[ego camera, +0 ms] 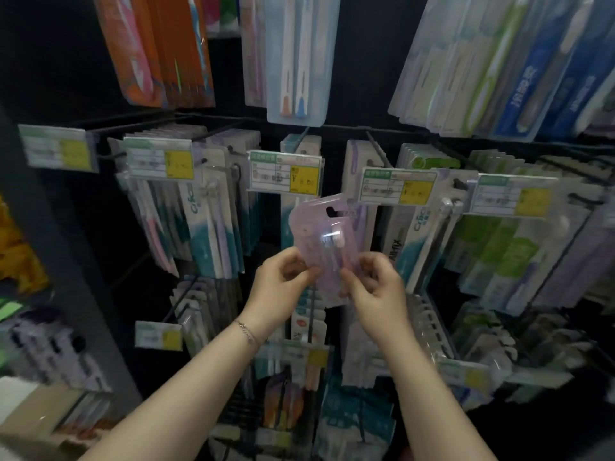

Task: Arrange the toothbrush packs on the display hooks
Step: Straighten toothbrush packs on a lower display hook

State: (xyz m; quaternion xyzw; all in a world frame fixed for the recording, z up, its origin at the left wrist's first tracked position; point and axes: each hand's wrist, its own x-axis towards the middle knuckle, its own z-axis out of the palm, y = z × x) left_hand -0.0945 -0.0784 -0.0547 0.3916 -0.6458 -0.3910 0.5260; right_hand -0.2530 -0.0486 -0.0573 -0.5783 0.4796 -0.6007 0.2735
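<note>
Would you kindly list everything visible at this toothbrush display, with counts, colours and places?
held pack: one or a thin stack, translucent lilac, centre
hanging packs: many, white, teal, green, middle and lower rows
orange packs: several, orange, top left
blue packs: several, blue, top right
clear twin-brush pack: one in front, clear, top centre
price tags: several, white and yellow, hook ends
display hooks: many, black, across the rack
bracelet: one, pale, left wrist
left hand: one, grips held pack's left edge
right hand: one, pinches its right edge
</note>
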